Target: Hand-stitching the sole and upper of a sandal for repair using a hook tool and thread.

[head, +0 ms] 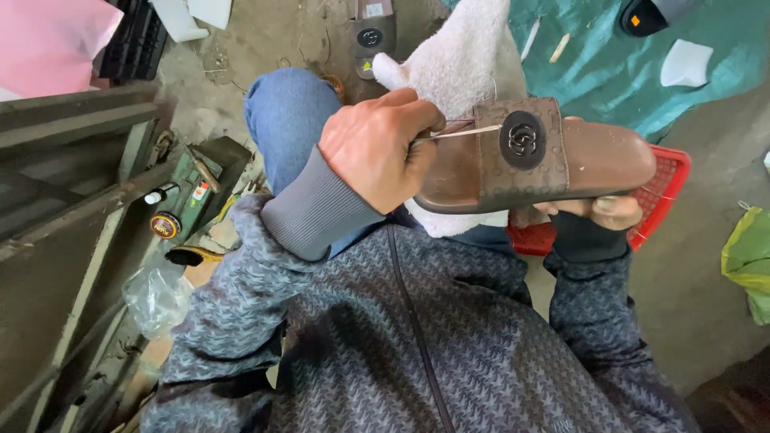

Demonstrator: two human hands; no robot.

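A brown slide sandal (pixel 609 160) with a round dark emblem on its strap (pixel 522 140) is held sideways over my lap. My right hand (pixel 607 211) supports it from underneath near the toe end, fingers curled around the sole. My left hand (pixel 377 150) is closed at the heel end and pinches a thin pale needle or thread (pixel 461 132) that runs under the edge of the strap. A white fuzzy cloth (pixel 461 56) lies over my knee behind the sandal.
A red plastic basket (pixel 670 180) sits under the sandal's toe. A second sandal (pixel 370 36) lies on the ground at the top. Left stands a green metal box (pixel 212 172) with a small bottle and tin, and a crumpled plastic bag (pixel 156 298). A teal tarp (pixel 609 72) covers the upper right.
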